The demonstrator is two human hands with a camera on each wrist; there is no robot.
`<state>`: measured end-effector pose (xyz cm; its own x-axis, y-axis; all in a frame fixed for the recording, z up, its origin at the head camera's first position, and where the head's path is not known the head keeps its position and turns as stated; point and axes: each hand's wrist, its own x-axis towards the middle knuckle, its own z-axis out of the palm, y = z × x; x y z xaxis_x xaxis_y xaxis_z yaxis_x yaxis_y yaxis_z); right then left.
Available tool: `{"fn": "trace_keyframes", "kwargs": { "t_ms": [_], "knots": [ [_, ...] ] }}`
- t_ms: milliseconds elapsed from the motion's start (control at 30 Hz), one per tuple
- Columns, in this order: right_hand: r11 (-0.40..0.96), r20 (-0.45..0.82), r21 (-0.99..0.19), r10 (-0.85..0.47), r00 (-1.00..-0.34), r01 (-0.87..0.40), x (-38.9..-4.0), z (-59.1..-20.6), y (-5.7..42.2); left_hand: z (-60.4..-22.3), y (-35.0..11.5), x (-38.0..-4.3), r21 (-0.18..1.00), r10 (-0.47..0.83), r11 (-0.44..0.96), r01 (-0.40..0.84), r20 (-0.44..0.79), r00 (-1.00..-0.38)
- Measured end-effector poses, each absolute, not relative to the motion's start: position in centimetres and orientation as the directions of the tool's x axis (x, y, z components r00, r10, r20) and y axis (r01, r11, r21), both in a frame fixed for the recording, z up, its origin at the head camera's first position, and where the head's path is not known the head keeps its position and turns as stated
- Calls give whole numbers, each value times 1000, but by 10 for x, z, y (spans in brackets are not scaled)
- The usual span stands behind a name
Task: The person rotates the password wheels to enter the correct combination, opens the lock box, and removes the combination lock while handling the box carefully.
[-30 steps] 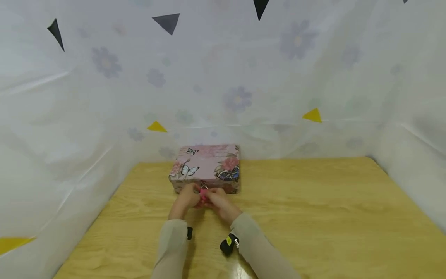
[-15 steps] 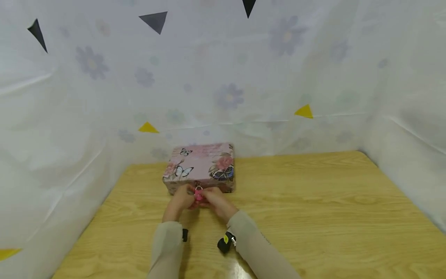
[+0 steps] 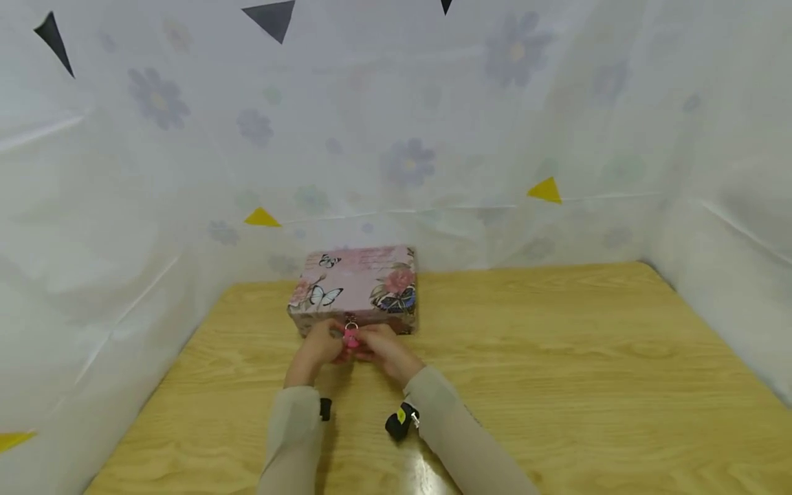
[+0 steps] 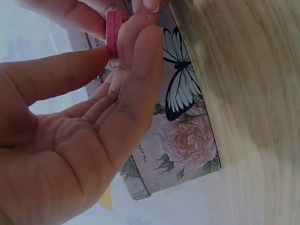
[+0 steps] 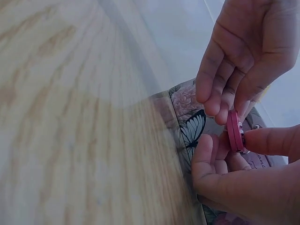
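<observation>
A small pink padlock with a silver shackle hangs at the front clasp of a pink box printed with butterflies and roses. My left hand pinches the padlock from the left; in the left wrist view its thumb and curled fingers meet at the lock's red-pink body. From the other side my right hand holds it too, thumb on one face and fingers on the other, as the right wrist view shows with the padlock edge-on. White marks show on the face by the right thumb. The box lid is down.
The box stands at the back of a wooden table, near a white flowered curtain that rises behind and on both sides. Black wrist straps sit below the sleeves.
The head view has shifted slightly, so the whole scene sits a little to the left. Both hands stay at the padlock with only small finger shifts, and the pink body shows more between them.
</observation>
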<state>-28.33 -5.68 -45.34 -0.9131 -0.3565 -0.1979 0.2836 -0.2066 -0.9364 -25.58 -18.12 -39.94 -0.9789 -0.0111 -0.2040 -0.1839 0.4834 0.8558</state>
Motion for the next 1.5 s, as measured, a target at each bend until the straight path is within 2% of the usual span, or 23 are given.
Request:
{"fn": "trace_keyframes", "kwargs": {
  "t_ms": [533, 1033, 1500],
  "knots": [
    [-168, -213, -944, -349, -913, 284, -283, -453, -57, -394, -183, -253, 857, 8, 473, -203, -235, -972],
    [-202, -211, -937, -320, -924, 284, -281, -449, -56, -395, -185, -256, 864, 35, 469, -184, -226, -973],
    [-239, -206, -929, -303, -931, 283, -280, -445, -59, -391, -185, -253, 869, 1, 454, -195, -219, -976]
  ]
}}
